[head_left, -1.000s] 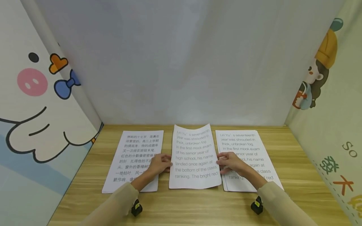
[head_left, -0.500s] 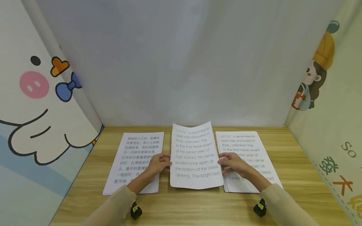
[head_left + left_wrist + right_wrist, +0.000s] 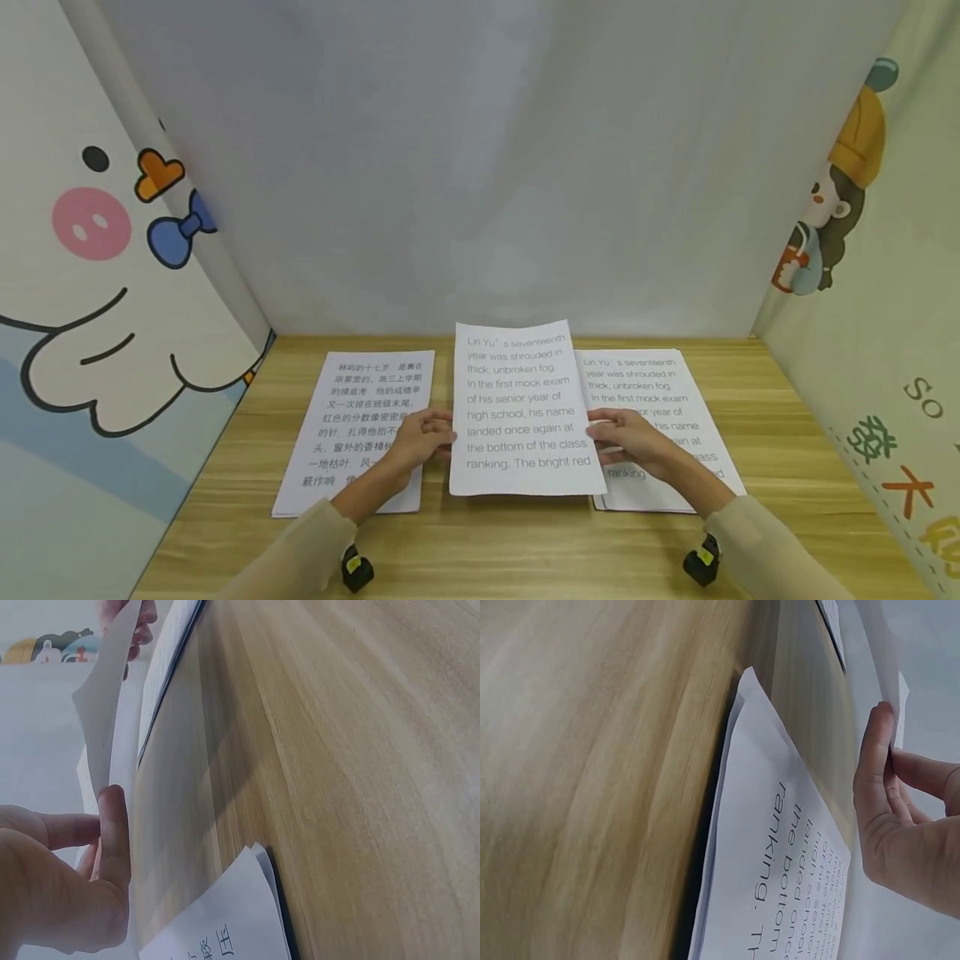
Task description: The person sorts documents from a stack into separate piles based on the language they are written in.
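A white sheet of paper point(image 3: 521, 408) printed with English text is held up above the table between both hands. My left hand point(image 3: 418, 439) pinches its left edge between thumb and fingers, and my right hand point(image 3: 633, 437) pinches the right edge the same way. In the left wrist view the sheet point(image 3: 105, 712) hangs off the tabletop, slightly bowed. To the left lies a stack of pages with Chinese text point(image 3: 360, 417), partly covered by my left forearm. On the right lies a stack of pages with English text point(image 3: 660, 383), partly behind my right hand and the raised sheet.
The wooden table point(image 3: 525, 550) runs up to a pale curtain point(image 3: 480, 167) at the back. Printed cartoon panels stand at the left point(image 3: 90, 333) and right point(image 3: 870, 333). A black wrist device point(image 3: 357, 569) sits at my left cuff, another point(image 3: 702, 560) at the right.
The sheet has been lifted a little toward me and looks flatter and wider, its top no longer curling as much. My right hand has shifted slightly right with its edge.
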Demonstrator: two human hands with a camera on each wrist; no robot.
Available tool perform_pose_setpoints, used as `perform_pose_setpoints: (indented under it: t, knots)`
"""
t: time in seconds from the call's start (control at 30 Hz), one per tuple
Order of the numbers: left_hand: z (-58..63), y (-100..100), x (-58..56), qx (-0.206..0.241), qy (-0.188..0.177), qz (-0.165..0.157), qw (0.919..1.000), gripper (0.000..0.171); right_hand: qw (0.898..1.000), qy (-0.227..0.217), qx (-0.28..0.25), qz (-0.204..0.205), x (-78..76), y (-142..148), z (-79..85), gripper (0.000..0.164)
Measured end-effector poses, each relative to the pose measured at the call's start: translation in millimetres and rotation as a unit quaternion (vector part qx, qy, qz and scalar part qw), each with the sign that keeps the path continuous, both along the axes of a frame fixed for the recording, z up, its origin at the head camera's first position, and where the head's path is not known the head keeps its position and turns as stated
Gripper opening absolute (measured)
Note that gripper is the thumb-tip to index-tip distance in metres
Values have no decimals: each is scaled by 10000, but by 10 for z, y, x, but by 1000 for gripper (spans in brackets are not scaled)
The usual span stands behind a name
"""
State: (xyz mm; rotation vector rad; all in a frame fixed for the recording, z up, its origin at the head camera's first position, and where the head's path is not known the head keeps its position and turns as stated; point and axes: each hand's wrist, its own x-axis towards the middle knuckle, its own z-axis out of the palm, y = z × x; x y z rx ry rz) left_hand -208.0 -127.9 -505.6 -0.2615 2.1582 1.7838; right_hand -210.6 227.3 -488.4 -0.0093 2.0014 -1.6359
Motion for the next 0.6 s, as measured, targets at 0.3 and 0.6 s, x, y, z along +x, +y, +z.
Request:
perform_pose_setpoints:
  t: [0.3, 0.6]
  knots:
    - [38, 21, 20, 232, -6, 16, 9997, 42, 9999, 52, 87, -46, 10, 37, 23, 60]
    - [40, 30, 37, 421, 107, -56, 9990, 41, 9994, 14, 266, -240, -9, 42, -3, 57]
